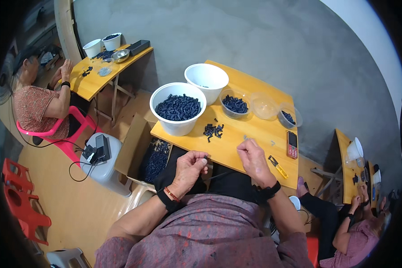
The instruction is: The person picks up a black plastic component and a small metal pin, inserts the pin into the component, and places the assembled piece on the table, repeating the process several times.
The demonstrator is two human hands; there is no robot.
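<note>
Close to the table's front edge, my left hand (190, 169) is closed in a pinch on a small black piece (205, 158), mostly covered by the fingers. My right hand (254, 161) hovers over the front of the yellow table (230, 155), thumb and fingertips pressed together; whatever they hold is too small to make out. Just beyond it lie tiny pale bits (246, 137). A loose pile of short black tubular pieces (213, 131) rests between the hands, farther back. To the right of my right hand is a yellow-handled cutter (278, 166).
A white bucket (177, 128) full of black pieces stands before another white bucket (207, 71). Clear plastic bowls (263, 106) line the back right, near a red phone (292, 145). An open cardboard box (131, 147) sits below left. Two people (40, 105) work at other tables.
</note>
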